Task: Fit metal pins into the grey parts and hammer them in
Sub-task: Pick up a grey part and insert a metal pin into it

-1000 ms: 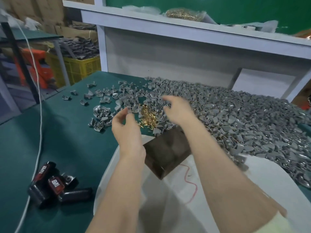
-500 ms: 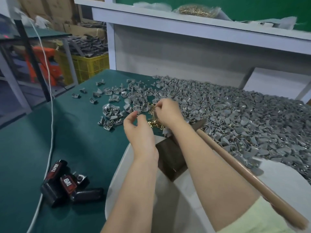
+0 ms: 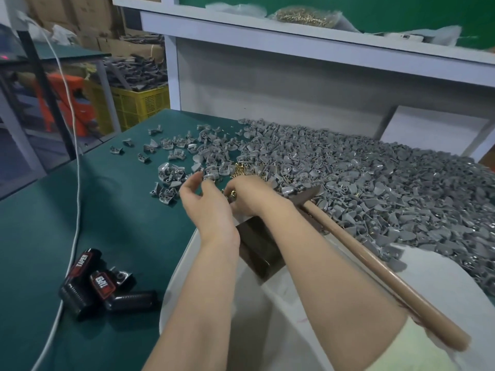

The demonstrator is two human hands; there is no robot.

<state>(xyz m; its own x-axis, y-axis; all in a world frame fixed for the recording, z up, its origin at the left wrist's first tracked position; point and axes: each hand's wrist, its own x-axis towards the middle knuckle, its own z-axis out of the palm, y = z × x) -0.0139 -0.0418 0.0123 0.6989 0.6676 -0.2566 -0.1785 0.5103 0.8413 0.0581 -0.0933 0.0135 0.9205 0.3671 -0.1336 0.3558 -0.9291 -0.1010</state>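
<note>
The metal pins [image 3: 242, 170] are piled just past the curled right hand [image 3: 251, 195]; whether one is pinched cannot be told. The left hand [image 3: 207, 207], farther off, is seen loose and empty.

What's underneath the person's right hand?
Brass pins show just beyond the right hand, amid grey parts. Whatever the hand itself covers, pinched or not, is hidden.

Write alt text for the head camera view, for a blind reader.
A person's left hand and right hand meet over brass pins beside a heap of grey parts on a green table. A hammer lies along the right forearm.
</note>
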